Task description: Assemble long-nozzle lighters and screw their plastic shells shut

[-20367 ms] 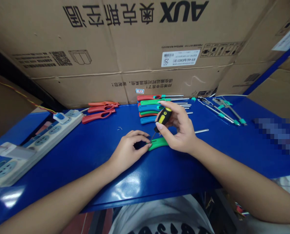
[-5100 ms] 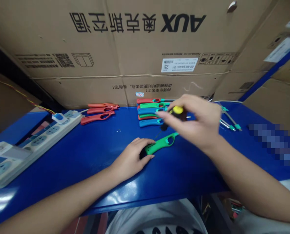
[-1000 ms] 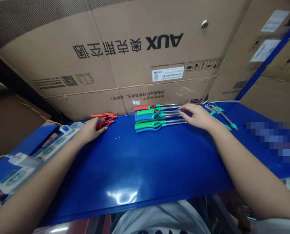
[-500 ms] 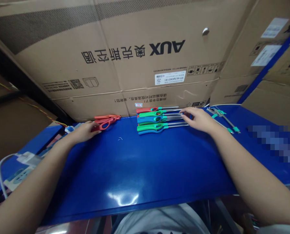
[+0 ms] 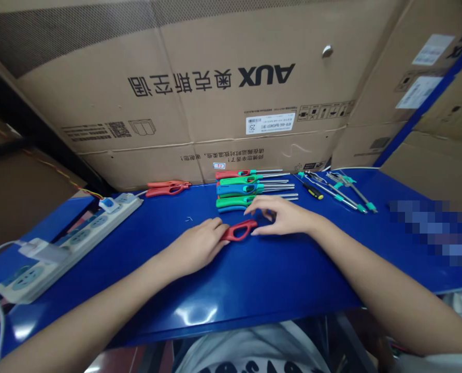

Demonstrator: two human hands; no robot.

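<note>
Over the middle of the blue table, my left hand (image 5: 200,243) grips a red lighter handle (image 5: 240,231) by one end, its looped part pointing right. Close to that looped end is my right hand (image 5: 283,216), fingers apart and curved, with nothing visible between them. Behind it lies a row of long-nosed lighters (image 5: 236,189) with red, green and blue handles and metal tubes pointing right. More red handles (image 5: 169,188), without tubes, rest at the back left. Metal tube pieces with teal parts (image 5: 343,191) lie at the back right.
A black-and-yellow screwdriver (image 5: 314,192) lies beside the tube pieces. A white power strip (image 5: 75,246) with plugs and a cable runs along the left. Cardboard (image 5: 200,119) stands upright behind the blue table (image 5: 169,305). Tiny white bits (image 5: 189,219) lie near the middle.
My left hand has brought a red handle from the back left to the middle. My right hand has moved left and nearer, away from the tubes; the screwdriver is now visible.
</note>
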